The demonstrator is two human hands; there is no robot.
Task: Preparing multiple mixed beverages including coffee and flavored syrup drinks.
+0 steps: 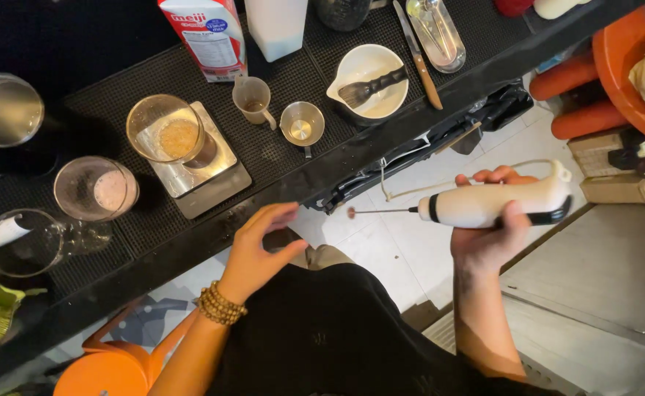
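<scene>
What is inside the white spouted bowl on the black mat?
A dark whisk lies across the white spouted bowl. The bowl's floor under the whisk is hidden.

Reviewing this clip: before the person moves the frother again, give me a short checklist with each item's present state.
1. Right hand has a firm grip on the frother: ok, fingers wrap its body.
2. Whisk tip clear of the counter: ok, it is out over the floor.
3. Left hand free: ok, open and empty near the counter edge.
4. Glass seated on the scale: ok, upright, brown contents inside.
5. Frother switched off: cannot tell.
6. Milk carton closed: cannot tell, its top is out of view.
</scene>
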